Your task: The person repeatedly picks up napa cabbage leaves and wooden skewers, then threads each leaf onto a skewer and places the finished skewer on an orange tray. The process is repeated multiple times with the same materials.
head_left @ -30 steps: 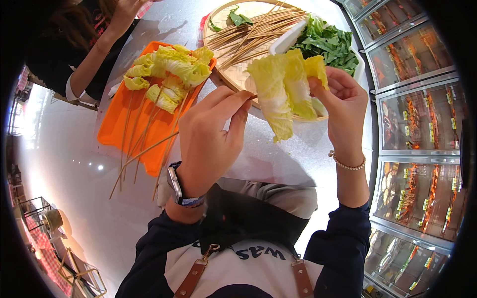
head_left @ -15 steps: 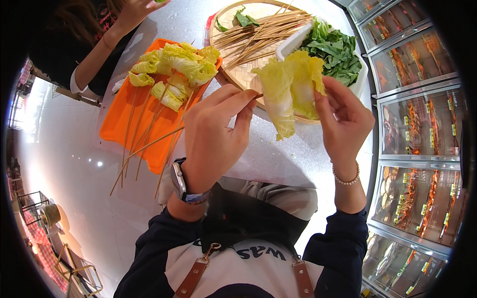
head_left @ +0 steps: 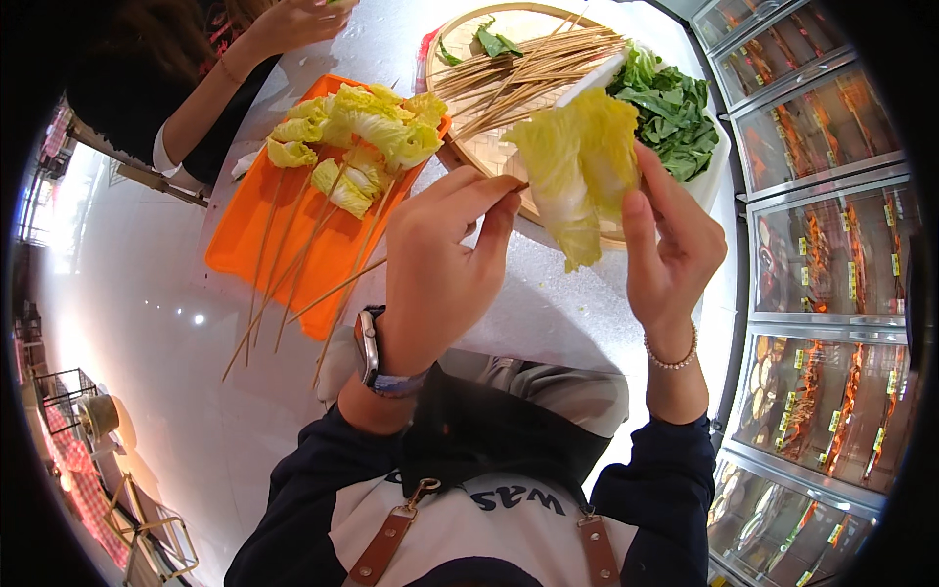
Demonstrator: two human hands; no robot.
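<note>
My left hand (head_left: 445,259) pinches a bamboo skewer (head_left: 342,285) between thumb and fingers. Its tip shows just past the fingertips, right at the edge of a yellow-green napa cabbage leaf (head_left: 567,166); whether it pierces the leaf I cannot tell. The leaf hangs folded, gripped along its right edge by the thumb and fingers of my right hand (head_left: 675,240). To the left lies an orange tray (head_left: 235,230) bearing several skewers threaded with cabbage leaves (head_left: 372,127), their bare ends pointing toward me over the near rim.
Behind my hands a round woven bamboo tray (head_left: 469,29) carries loose skewers (head_left: 538,68) and a white container (head_left: 719,176) of dark green leaves (head_left: 675,117). A co-worker's arm (head_left: 210,103) is at the far left. Glass-front display fridges (head_left: 831,245) line the right side.
The view has shifted slightly, moving the trays a little right in the picture. My right hand has tilted the leaf somewhat, and both hands keep their grips.
</note>
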